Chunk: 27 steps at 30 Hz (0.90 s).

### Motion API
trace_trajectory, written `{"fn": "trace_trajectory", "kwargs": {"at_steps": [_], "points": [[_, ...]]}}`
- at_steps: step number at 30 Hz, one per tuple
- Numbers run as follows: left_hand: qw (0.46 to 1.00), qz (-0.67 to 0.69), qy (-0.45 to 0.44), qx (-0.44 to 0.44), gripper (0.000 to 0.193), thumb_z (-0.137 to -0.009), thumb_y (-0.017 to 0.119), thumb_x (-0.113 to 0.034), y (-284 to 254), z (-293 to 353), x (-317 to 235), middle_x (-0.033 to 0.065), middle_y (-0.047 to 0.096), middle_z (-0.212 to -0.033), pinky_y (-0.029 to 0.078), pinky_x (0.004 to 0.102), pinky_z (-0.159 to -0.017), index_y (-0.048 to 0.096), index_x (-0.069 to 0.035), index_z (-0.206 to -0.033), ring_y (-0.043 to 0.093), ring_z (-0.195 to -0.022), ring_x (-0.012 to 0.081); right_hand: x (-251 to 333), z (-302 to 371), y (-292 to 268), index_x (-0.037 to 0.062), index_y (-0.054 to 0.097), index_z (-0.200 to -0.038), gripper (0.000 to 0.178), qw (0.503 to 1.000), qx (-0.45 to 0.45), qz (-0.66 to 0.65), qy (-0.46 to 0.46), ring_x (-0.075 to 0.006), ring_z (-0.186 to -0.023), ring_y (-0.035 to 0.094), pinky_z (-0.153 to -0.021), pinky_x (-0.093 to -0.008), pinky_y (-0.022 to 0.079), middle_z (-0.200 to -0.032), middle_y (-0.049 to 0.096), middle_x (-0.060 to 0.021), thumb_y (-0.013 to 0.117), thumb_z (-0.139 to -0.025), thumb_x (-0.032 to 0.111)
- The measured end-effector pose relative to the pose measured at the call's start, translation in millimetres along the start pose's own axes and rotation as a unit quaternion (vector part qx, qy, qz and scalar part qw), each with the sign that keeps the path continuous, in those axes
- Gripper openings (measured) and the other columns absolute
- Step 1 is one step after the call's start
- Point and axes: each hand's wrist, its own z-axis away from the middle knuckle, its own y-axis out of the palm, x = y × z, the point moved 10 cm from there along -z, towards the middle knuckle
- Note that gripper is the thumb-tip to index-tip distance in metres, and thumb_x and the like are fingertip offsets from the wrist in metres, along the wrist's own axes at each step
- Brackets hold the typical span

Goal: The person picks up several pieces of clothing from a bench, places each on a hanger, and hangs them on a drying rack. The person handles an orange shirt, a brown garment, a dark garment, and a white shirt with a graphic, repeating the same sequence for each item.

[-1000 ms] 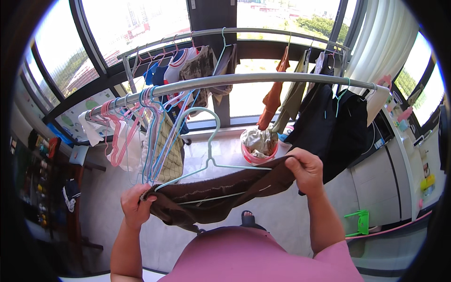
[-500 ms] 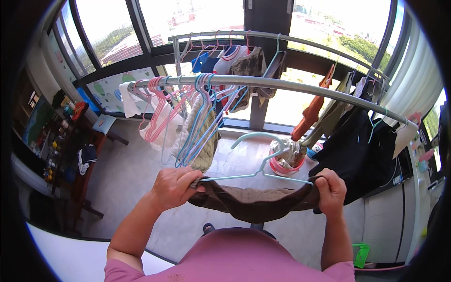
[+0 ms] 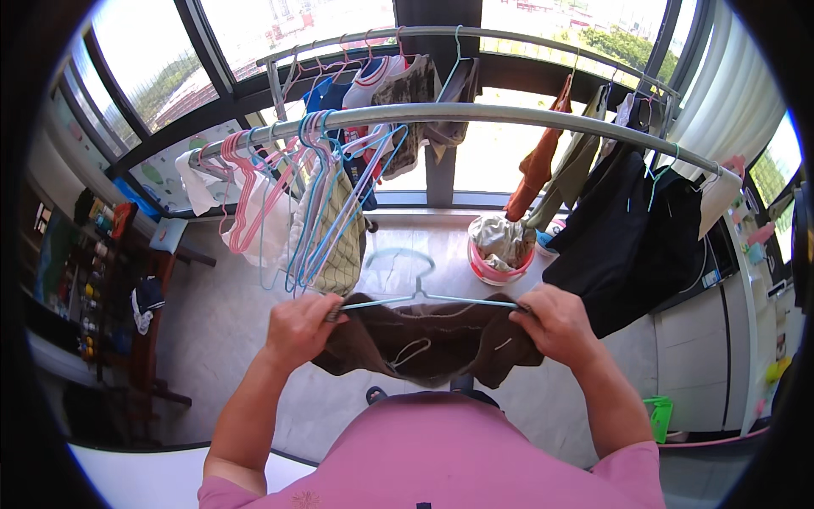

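A pale teal hanger is stretched level between my hands, its hook blurred above it. Dark brown shorts or trousers hang from it by the waistband, a light drawstring loop showing at the front. My left hand is closed on the left end of the waistband and hanger. At the other end, my right hand grips the cloth and the hanger tip, thumb underneath. The lower part of the garment is folded out of sight.
A curved metal rail crosses ahead, with pink hangers and blue hangers at its left. Black clothing hangs at the right. Below stands a pink-rimmed bucket of wet-looking cloth. A wooden bench is at the left.
The garment and hanger have shifted left in view as my head moved. The waistband has opened out, so its inside and drawstring now show. Both hands keep their grip.
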Motion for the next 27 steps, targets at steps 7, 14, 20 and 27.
{"fn": "trace_trajectory", "kwargs": {"at_steps": [7,14,20,27], "points": [[0.991,0.098,-0.095,-0.005,0.023,-0.091,0.077,-0.007,12.1,26.8,12.3,0.0142,0.074,-0.096,0.056,0.0399,-0.069,0.071,-0.003,-0.113,0.072,-0.081,0.0346,12.0,13.7,13.7,0.0056,0.069,-0.102,0.020,0.995,-0.068,-0.072,0.014,-0.0299,-0.068,0.063,-0.057,-0.0396,0.050,-0.079,0.062,-0.0096,0.083,-0.088,0.011],[0.992,0.114,-0.012,0.047,0.039,-0.091,0.080,-0.013,8.7,-47.3,-36.4,0.0124,0.075,-0.113,0.058,0.0406,-0.080,0.071,-0.006,-0.129,0.072,-0.097,0.0342,4.4,17.2,26.1,0.0070,0.068,-0.100,0.017,0.989,-0.100,-0.094,0.045,-0.0301,-0.066,0.062,-0.055,-0.0399,0.047,-0.080,0.062,-0.0090,0.081,-0.090,0.011],[0.927,0.330,-0.165,0.063,0.027,-0.108,0.065,-0.014,48.5,-66.3,-42.2,0.0089,0.070,-0.080,0.052,0.0306,-0.064,0.065,0.002,-0.086,0.066,-0.068,0.0172,8.7,10.5,19.7,0.0069,0.068,-0.107,0.024,0.998,-0.057,-0.032,0.021,-0.0289,-0.072,0.064,-0.062,-0.0401,0.051,-0.086,0.064,-0.0089,0.083,-0.089,0.016],[0.945,0.312,-0.089,0.039,0.023,-0.104,0.069,-0.010,49.6,-77.7,-63.7,0.0098,0.072,-0.079,0.051,0.0302,-0.060,0.067,0.003,-0.084,0.064,-0.063,0.0163,2.8,19.9,43.5,0.0034,0.065,-0.134,0.044,0.990,0.095,-0.060,0.083,-0.0323,-0.095,0.067,-0.086,-0.0409,0.054,-0.102,0.069,-0.0151,0.070,-0.101,0.031]]}}
